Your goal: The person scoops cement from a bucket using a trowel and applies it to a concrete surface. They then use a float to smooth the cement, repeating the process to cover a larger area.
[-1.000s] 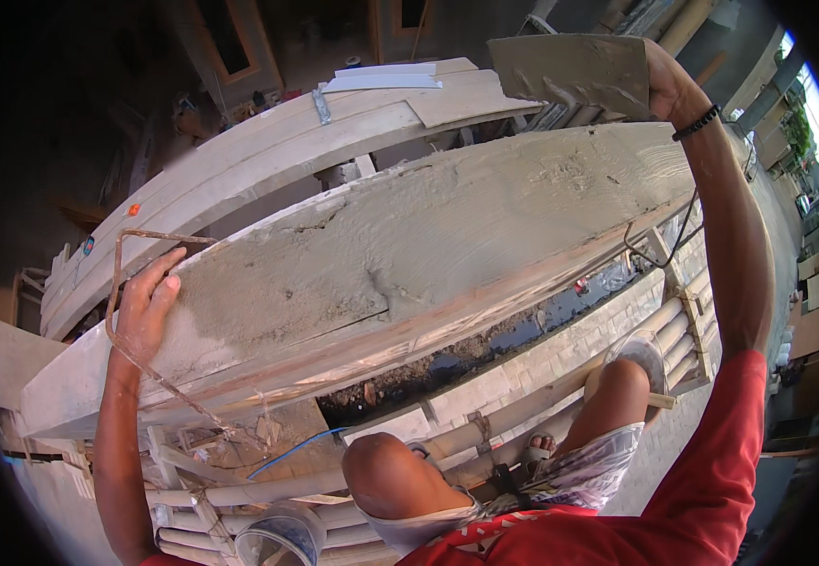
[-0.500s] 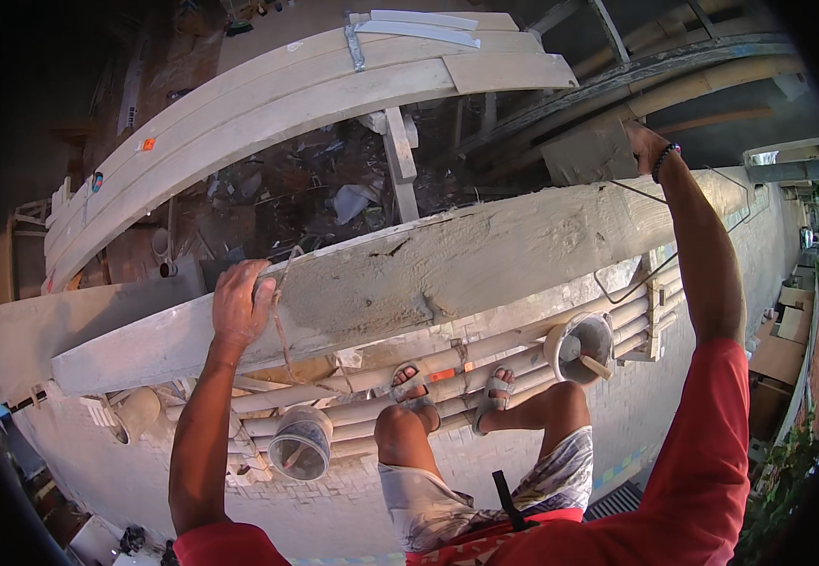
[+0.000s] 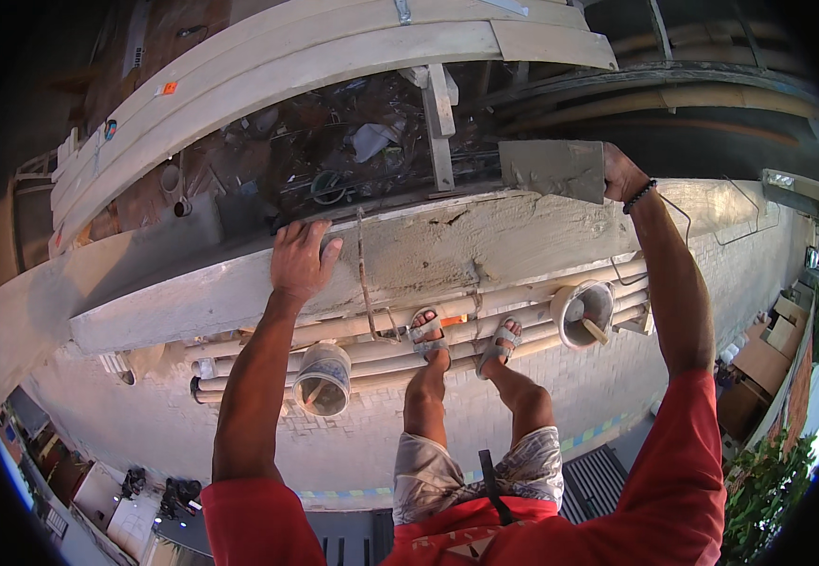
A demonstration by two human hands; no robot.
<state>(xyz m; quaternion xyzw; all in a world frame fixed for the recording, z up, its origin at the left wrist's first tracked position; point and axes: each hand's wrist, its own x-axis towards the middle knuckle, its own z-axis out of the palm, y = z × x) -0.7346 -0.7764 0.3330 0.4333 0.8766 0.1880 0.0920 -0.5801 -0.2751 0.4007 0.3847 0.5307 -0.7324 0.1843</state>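
Note:
A long concrete wall edge [image 3: 409,247], coated with rough wet grey plaster, runs across in front of me. In my right hand [image 3: 622,174] is a flat rectangular plastering float [image 3: 553,170], its face smeared with grey mortar and its handle hidden. The float stands at the wall's far top edge, right of middle. My left hand [image 3: 304,259] lies on the top edge farther left, fingers apart and holding nothing. Just right of it, a bent metal rod [image 3: 364,274] hooks over the wall. My sandalled feet stand on bamboo poles [image 3: 466,330] below.
Two mortar buckets hang or stand by the poles: one bucket [image 3: 322,379] left of my feet, another bucket [image 3: 583,314] at right. Paving [image 3: 428,415] lies far below. Beyond the wall are a curved pale ledge [image 3: 334,66] and a debris-strewn space [image 3: 362,141].
My right hand has brought the float left along the wall, its face now turned toward me. My left hand has shifted right, nearer the bent rod. The whole view has tilted.

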